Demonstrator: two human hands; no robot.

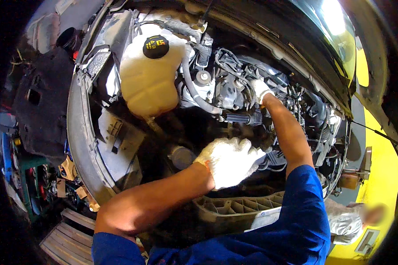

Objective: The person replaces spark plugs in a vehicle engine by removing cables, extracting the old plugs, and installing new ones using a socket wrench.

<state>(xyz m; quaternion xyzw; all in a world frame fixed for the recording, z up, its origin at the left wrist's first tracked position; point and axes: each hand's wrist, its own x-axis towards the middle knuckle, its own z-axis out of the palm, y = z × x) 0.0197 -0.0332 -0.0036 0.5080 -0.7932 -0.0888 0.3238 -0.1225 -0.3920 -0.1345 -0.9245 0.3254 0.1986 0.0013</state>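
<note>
Both my hands wear white knit gloves inside an open engine bay. In front of me, my left hand [230, 162] is closed, its fingers curled over by the front of the bay; whatever they hold, if anything, is hidden. My right hand [260, 89] reaches deeper, among the hoses and wiring on top of the engine [230, 88]; its fingers are mostly lost among the parts. Left of it runs a grey hose [192, 86]. A cream coolant tank [150, 84] with a black cap [155, 47] stands at the left. Near my left wrist is a round grey part [181, 157].
A fender edge [80, 132] curves along the left side. Close to my body lies a ribbed plastic crossmember [234, 205]. The raised hood [384, 88] hangs at the right, with a thin prop rod [376, 131]. Another person [345, 223] is at lower right. Wooden slats [68, 238] lie at lower left.
</note>
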